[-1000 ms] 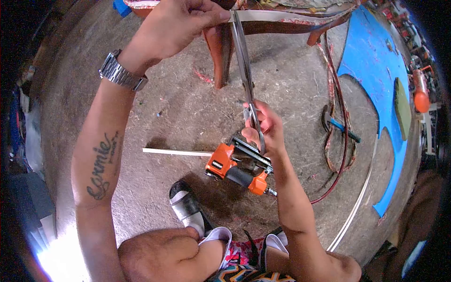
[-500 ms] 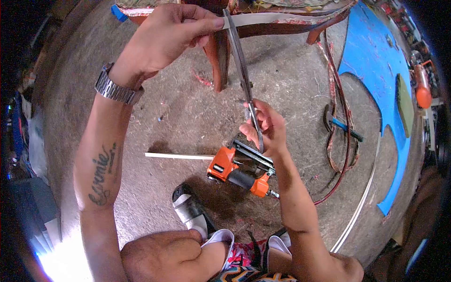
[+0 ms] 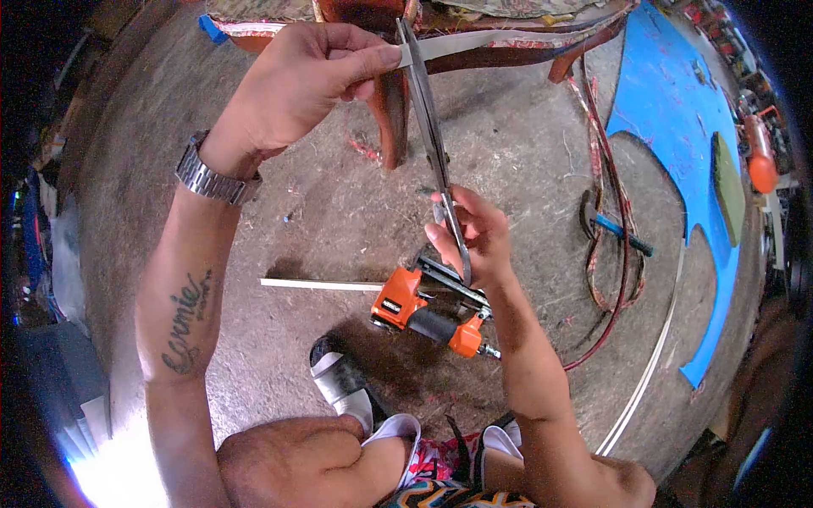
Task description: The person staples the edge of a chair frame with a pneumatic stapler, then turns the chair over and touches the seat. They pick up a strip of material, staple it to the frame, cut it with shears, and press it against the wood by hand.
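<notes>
My left hand (image 3: 318,80) pinches the end of a flat white strip (image 3: 453,44) between thumb and fingers. The strip runs right along the front edge of a wooden chair frame (image 3: 508,57), where patterned fabric shows. My right hand (image 3: 476,233) grips the handles of long metal scissors (image 3: 430,127), pointing up and away from me. Their blades cross the strip just right of my left fingertips. An orange and black air stapler (image 3: 423,309) lies on the floor below my right hand, partly behind the wrist.
A thin white strip (image 3: 318,284) lies left of the stapler. To the right are a blue-handled hammer (image 3: 618,230), a dark red hose (image 3: 625,279), long white strips (image 3: 648,372) and a large blue sheet (image 3: 669,118). My sandalled foot (image 3: 343,381) is below.
Both hands, the strip and the scissors have shifted slightly downward in view. The scissors' blades are still across the strip, beside my left fingertips.
</notes>
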`<state>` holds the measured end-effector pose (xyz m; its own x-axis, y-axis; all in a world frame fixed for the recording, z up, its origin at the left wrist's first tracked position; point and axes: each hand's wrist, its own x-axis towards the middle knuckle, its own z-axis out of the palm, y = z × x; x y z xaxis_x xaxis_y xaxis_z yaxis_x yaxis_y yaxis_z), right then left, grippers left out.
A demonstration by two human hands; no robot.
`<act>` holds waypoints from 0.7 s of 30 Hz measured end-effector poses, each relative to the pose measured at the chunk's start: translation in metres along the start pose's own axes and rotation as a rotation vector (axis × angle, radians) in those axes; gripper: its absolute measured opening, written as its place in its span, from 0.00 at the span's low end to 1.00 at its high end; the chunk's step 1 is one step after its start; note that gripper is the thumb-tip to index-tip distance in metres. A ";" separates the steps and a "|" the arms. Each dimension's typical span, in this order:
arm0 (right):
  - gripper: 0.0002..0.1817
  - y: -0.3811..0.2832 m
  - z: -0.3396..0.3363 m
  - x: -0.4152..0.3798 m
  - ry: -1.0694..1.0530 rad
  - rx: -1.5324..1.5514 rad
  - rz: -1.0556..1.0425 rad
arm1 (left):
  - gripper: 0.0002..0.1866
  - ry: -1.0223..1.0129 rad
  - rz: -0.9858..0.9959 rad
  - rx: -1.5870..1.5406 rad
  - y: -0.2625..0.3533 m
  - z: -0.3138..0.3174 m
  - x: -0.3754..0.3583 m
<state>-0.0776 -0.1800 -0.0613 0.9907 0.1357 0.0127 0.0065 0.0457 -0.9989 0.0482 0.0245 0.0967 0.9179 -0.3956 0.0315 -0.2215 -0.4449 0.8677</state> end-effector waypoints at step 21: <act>0.28 0.093 -0.140 -0.088 0.041 -1.136 0.449 | 0.09 0.501 0.540 0.419 -0.028 0.023 0.006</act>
<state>-0.1451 -0.3260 -0.1611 0.9390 -0.1150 -0.3242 -0.2421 -0.8905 -0.3853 0.0519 0.0161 0.0612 0.6670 -0.2804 0.6903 -0.6842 -0.5972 0.4185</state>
